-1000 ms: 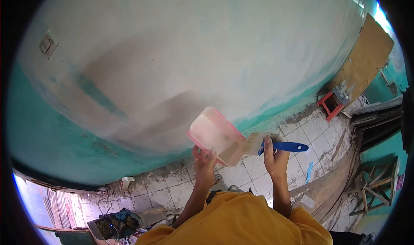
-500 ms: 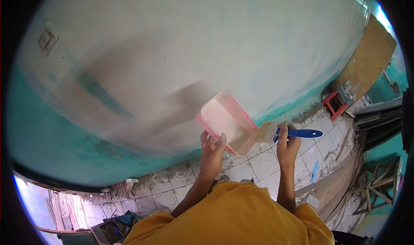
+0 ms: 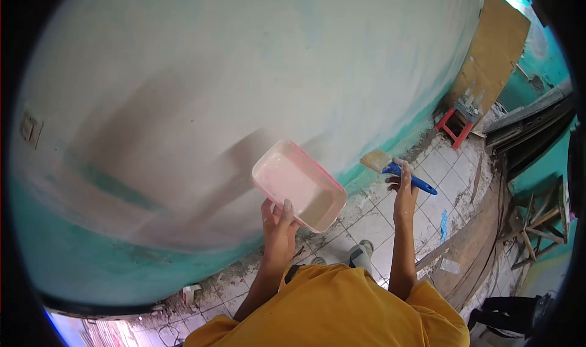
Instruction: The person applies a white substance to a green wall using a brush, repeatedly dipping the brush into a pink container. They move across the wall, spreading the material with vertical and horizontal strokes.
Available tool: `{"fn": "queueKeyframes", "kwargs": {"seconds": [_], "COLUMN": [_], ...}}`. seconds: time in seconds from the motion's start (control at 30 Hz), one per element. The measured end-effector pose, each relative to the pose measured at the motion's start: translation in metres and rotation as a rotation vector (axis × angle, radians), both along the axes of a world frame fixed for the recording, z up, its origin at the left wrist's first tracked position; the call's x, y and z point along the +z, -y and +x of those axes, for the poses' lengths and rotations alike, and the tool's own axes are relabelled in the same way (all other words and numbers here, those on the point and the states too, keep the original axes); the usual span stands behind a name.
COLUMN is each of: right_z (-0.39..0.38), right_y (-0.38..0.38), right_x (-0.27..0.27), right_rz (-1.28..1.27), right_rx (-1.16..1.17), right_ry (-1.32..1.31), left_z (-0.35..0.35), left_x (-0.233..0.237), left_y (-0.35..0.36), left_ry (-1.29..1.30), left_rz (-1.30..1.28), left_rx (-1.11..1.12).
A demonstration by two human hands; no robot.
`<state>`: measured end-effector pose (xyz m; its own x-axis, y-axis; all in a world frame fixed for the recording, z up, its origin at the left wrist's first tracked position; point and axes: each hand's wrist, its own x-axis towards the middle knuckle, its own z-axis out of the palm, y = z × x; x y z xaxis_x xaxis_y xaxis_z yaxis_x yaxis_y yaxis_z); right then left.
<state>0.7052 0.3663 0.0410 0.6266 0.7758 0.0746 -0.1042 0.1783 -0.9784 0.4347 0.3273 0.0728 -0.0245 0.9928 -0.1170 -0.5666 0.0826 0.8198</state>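
My left hand (image 3: 281, 226) grips the near edge of a pink rectangular tub (image 3: 299, 185), its thumb on the rim. The tub is tilted, with whitish paint on its inside. To the right, my right hand (image 3: 404, 185) is closed around the blue handle of a paintbrush (image 3: 394, 167). The pale bristles point up and left, apart from the tub. Beyond the tub stands a wall (image 3: 244, 72) with whitish paint over teal, and shadows fall across it.
A red stool (image 3: 455, 127) stands by a brown board (image 3: 491, 48) at the right. Farther right are dark stacked panels (image 3: 534, 124) and a wooden frame (image 3: 540, 228). Dirty white tiles (image 3: 372, 228) cover the floor. A wall switch (image 3: 29, 129) is at far left.
The brush has come away from the tub's right edge, and its bristles now point more upward. The tub sits a little farther left in view. The camera view has shifted.
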Motion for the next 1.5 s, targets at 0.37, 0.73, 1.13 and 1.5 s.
{"fn": "queueKeyframes", "kwargs": {"seconds": [0.37,0.73,1.13,1.5], "right_z": [0.075,0.099,0.126,0.125], "right_y": [-0.157,-0.298,-0.29,-0.306], "right_x": [0.049,0.03,0.029,0.123], "right_rz": [0.248,0.4,0.266,0.549], "right_rx": [0.228,0.218,0.283,0.397], "right_ry": [-0.17,-0.311,0.036,-0.098], "left_z": [0.066,0.153,0.208,0.233], "left_x": [0.002,-0.018,-0.024,-0.034], "left_y": [-0.025,-0.061,-0.072,-0.069], "left_ry": [0.003,0.064,0.038,0.051], "left_rz": [-0.07,-0.097,-0.211,-0.228], "left_rx": [0.083,0.19,0.34,0.349]}}
